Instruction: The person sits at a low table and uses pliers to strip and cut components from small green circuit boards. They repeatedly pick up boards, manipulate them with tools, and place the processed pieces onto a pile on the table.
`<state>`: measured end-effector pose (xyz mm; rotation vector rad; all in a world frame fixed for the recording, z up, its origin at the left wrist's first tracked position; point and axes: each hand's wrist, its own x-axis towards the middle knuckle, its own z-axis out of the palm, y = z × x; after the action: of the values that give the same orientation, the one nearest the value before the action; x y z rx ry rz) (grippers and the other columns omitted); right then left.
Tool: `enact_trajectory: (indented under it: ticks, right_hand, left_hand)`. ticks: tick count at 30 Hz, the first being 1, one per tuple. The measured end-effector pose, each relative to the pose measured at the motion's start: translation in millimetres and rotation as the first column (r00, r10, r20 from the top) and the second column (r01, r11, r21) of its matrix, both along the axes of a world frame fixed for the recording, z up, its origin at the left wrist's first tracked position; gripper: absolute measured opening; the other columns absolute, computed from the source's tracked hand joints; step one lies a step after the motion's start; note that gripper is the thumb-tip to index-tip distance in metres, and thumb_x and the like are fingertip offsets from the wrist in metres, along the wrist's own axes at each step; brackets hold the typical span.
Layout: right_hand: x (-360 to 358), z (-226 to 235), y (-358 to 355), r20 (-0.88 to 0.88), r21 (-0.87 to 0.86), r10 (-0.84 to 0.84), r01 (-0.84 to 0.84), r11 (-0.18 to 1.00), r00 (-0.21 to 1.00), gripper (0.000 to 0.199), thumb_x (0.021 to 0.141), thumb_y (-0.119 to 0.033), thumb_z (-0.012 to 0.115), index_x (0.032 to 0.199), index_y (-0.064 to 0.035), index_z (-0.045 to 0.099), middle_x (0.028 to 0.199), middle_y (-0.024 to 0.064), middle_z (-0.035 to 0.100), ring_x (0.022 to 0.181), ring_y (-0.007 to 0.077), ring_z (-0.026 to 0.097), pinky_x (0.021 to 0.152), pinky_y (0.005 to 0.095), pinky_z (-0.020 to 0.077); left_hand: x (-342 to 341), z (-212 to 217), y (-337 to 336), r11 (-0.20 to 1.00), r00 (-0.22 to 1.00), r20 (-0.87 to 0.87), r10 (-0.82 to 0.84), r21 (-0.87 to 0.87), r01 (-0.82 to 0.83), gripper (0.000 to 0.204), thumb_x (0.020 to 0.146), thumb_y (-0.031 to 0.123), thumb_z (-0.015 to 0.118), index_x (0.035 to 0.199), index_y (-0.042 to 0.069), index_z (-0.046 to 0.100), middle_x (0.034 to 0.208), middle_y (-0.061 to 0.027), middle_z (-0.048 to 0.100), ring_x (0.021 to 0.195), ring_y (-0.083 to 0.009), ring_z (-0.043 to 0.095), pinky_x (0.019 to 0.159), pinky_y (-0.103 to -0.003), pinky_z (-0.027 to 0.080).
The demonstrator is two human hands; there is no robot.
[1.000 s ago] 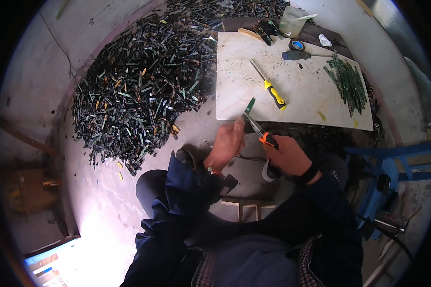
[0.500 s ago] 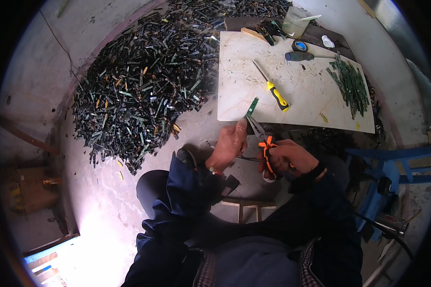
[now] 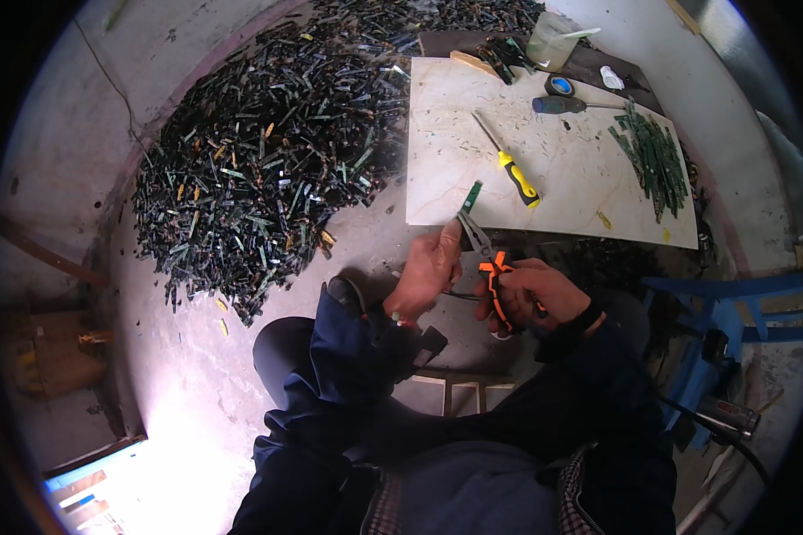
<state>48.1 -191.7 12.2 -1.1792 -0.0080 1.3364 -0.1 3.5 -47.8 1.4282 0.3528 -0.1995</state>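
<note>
My left hand [image 3: 430, 270] is closed, its thumb and fingers pinching the lower end of a narrow green circuit board strip [image 3: 472, 195]. The strip points up and away, in front of the pale board's near edge. My right hand [image 3: 537, 294] grips long-nose pliers [image 3: 478, 239] with black and orange handles. Their jaws reach up to the left and meet the strip just beyond my left fingertips; whether they clamp it is too small to tell. Beyond my hands, a yellow and black screwdriver [image 3: 517, 178] lies on the pale board [image 3: 437, 160].
A large heap of dark and green strips [image 3: 268, 178] covers the floor at left. On the board's right lies a pile of green strips [image 3: 656, 165]. Farther back are a dark-handled screwdriver [image 3: 559, 105], a tape roll [image 3: 558, 86] and a plastic cup [image 3: 549, 49]. A blue stool [image 3: 718, 312] stands at right.
The right hand and the pliers have shifted very slightly, with the handles a little more to the left. The left hand and the strip stay almost where they were.
</note>
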Motion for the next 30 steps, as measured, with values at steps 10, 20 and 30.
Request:
enact_trajectory:
  ticks: [10,20,30]
  right_hand:
    - [1.0,-1.6,1.3,0.003,-0.009,-0.01,0.011,1.0,1.0,0.036,0.092,-0.025,0.047,0.108,0.0054,0.058,0.087,0.0174,0.066,0.069,0.0236,0.066,0.062,0.0349,0.0546]
    - [-4.0,-2.4,3.4,0.098,-0.134,-0.077,0.09,0.987,0.992,0.032,0.093,-0.028,0.05,0.092,0.002,0.06,0.07,0.0095,0.061,0.055,0.017,0.058,0.046,0.0288,0.0463]
    - [-2.4,-8.4,6.8,0.861,-0.506,0.489,0.14,0.851,0.136,0.022,0.087,-0.019,0.055,0.082,0.0025,0.055,0.065,0.0146,0.062,0.056,0.0275,0.063,0.051,0.0384,0.0493]
  left_hand:
    - [-1.4,0.3,2.8,1.0,1.0,0.017,-0.021,0.023,0.021,0.063,0.096,0.057,0.039,0.059,0.006,0.047,0.05,-0.0032,0.045,0.045,-0.0117,0.04,0.043,-0.028,0.031]
    - [1.0,4.2,0.2,1.0,1.0,-0.023,-0.012,0.008,0.012,0.059,0.096,0.054,0.041,0.062,0.007,0.046,0.051,-0.0023,0.044,0.044,-0.0119,0.04,0.042,-0.028,0.031]
    - [0.6,-1.8,-1.5,1.0,0.999,0.038,-0.004,0.023,0.003,0.055,0.098,0.049,0.041,0.061,0.007,0.045,0.051,-0.0031,0.044,0.042,-0.0128,0.04,0.04,-0.029,0.031]
